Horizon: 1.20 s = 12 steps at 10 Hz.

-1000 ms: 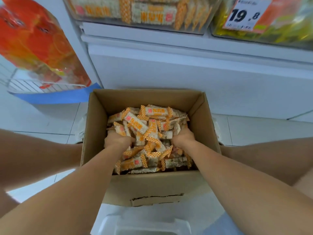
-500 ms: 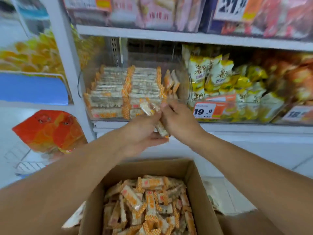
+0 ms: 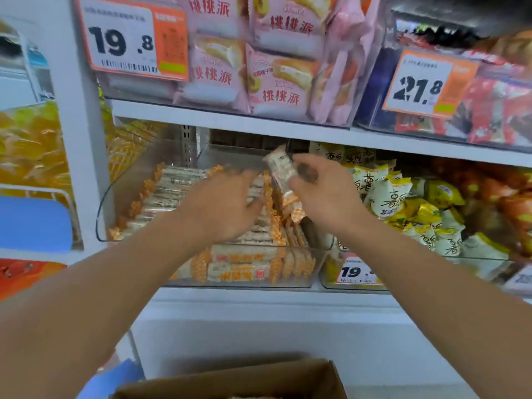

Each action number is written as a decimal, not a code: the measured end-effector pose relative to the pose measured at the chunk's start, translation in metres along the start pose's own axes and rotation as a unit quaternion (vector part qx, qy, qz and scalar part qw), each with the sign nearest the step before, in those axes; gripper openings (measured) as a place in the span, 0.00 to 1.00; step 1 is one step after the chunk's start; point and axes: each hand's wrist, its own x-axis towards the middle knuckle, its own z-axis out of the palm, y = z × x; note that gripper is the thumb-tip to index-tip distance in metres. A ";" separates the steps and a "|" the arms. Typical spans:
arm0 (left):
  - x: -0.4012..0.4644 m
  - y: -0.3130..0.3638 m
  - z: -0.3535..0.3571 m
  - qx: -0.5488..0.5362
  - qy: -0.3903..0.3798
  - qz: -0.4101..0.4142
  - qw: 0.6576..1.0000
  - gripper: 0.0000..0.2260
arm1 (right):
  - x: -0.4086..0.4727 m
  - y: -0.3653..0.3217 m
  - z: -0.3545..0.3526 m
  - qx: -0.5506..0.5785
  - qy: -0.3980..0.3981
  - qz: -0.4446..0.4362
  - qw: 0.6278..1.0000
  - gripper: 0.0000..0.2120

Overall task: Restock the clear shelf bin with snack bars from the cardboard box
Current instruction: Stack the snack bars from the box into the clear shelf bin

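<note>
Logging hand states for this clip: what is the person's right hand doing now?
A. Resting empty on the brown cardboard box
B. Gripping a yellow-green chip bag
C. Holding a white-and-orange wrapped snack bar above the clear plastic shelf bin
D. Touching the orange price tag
C: the right hand pinches a white-and-orange wrapped snack bar, tilted upright over the clear plastic shelf bin.

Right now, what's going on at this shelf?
A person is restocking the clear shelf bin with snack bars. The right hand holds a few wrapped bars in its grip above the bin's right side. The left hand rests on the rows of bars already stacked inside. The cardboard box sits below, at the frame's bottom edge.
</note>
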 end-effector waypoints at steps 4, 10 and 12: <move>0.008 -0.038 0.033 0.033 -0.275 -0.044 0.960 0.33 | 0.063 0.032 0.048 -0.362 -0.115 -0.085 0.921 0.05; 0.005 -0.036 0.034 0.010 -0.252 -0.054 0.966 0.32 | 0.052 0.027 0.070 -0.431 -0.209 -0.046 0.876 0.18; 0.006 -0.036 0.034 0.008 -0.250 -0.052 0.967 0.33 | 0.047 0.019 0.071 -0.437 -0.147 -0.024 0.887 0.14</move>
